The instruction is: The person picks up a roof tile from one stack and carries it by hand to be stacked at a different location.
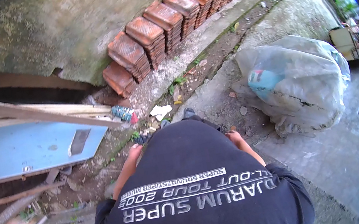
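Note:
At the left side of the black shirt, my left hand [135, 151] hangs low over the dirt, partly in view. On the other side, my right hand [234, 137] is low beside the shirt [188, 167], with a small brown bit near its fingertips. Both hands are small in view and their fingers are mostly hidden, so whether they hold anything cannot be made out. My feet [189, 112] show just past the shirt, near a broken white piece [160, 111] on the ground.
Stacks of red roof tiles [163, 17] line the wall. A blue panel [30, 147] and wooden boards [34, 111] lie at the left. A large plastic-covered bundle [302, 88] stands at the right on concrete. A patterned cylindrical item [121, 113] lies near the boards.

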`<state>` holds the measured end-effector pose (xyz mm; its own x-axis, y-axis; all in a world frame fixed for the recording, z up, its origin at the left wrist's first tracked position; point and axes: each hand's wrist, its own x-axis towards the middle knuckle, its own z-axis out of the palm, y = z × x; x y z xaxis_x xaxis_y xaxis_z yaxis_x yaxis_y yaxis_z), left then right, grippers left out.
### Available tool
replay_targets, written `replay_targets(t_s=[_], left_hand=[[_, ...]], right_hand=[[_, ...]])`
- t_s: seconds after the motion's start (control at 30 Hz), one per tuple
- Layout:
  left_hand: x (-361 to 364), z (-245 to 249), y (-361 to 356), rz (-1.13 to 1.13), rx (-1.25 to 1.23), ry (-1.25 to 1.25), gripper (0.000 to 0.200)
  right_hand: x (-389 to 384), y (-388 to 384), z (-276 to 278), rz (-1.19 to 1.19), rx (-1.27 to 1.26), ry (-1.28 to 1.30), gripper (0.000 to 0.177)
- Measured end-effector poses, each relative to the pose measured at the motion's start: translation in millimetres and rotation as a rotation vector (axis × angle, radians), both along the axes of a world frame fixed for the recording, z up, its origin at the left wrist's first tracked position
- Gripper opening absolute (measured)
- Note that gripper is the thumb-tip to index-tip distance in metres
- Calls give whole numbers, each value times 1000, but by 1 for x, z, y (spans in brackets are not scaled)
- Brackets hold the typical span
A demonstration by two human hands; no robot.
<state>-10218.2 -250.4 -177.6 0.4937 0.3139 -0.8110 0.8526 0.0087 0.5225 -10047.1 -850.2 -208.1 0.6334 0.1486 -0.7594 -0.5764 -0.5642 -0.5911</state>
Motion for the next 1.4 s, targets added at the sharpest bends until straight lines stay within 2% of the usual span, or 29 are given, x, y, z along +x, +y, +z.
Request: replay_targets(t_s=[0.03,0.07,0.13,0.2,0.27,0.33,0.4,0.47,0.5,0.53,0.6,0.67,0.8,0.83,0.87,0.9,1.0,1.03,1.07,1.1,1.13,1.17,1.2,1.23,1.27,1.33,1.4], left_hand=[[40,50,-15,27,58,6,58],[50,17,3,-51,49,-132,57],[89,54,-5,-100,83,-311,56],[109,55,3,-154,-11,-334,56],[114,52,4,-187,11,-357,55],[109,37,13,-274,49,-262,55],[88,9,28,-251,-104,-130,44],[60,-18,48,-369,-174,-43,29],[49,-19,55,-414,-199,22,28],[45,-15,59,-442,-224,77,27],[43,-12,67,-445,-242,169,25],[55,-5,67,-429,-252,213,23],[110,3,43,-352,-339,195,20],[128,-1,33,-293,-375,155,19],[152,4,15,-260,-380,117,19],[177,6,-5,-183,-272,121,19],[283,17,-52,-663,25,9,29],[318,9,-67,-813,72,-41,36],[353,31,-102,-678,101,-46,49],[387,28,-117,-755,111,-140,55],[418,77,-152,-807,231,-260,58],[449,63,-160,-830,217,-343,60],[472,84,-180,-848,245,-391,56],[491,111,-201,-756,161,-345,56],[505,109,-205,-774,169,-448,55],[524,122,-215,-807,185,-449,57],[526,133,-219,-774,224,-444,58]], right_hand=[[3,18,31,-85,-40,72,33],[3,30,54,-183,-88,150,32],[-3,34,57,-236,-56,124,32],[-10,38,61,-302,-60,94,33],[-22,44,74,-384,-25,64,34],[-33,46,77,-379,-50,44,34],[-50,42,70,-439,-38,43,34],[-72,41,74,-464,-69,167,34],[-93,24,28,-493,-4,180,33],[-96,31,52,-507,3,187,33],[-98,33,99,-303,-215,281,35],[-108,18,84,-314,-175,289,36],[-163,-52,-104,-439,97,396,37],[-166,-66,-144,-440,177,303,29],[-142,-69,-110,-382,120,245,25],[-112,-71,-79,-367,89,194,21],[-16,-80,25,-427,80,80,13],[11,-85,21,-434,31,57,15],[35,-94,9,-441,-18,36,17],[59,-103,-3,-448,-68,15,19],[89,-105,11,-694,113,114,18],[117,-110,23,-633,69,28,17],[142,-115,29,-666,117,-5,17],[167,-117,35,-729,123,-3,19],[189,-118,43,-792,129,-3,24],[223,-124,53,-729,127,-87,38],[242,-128,62,-703,102,-104,40]])
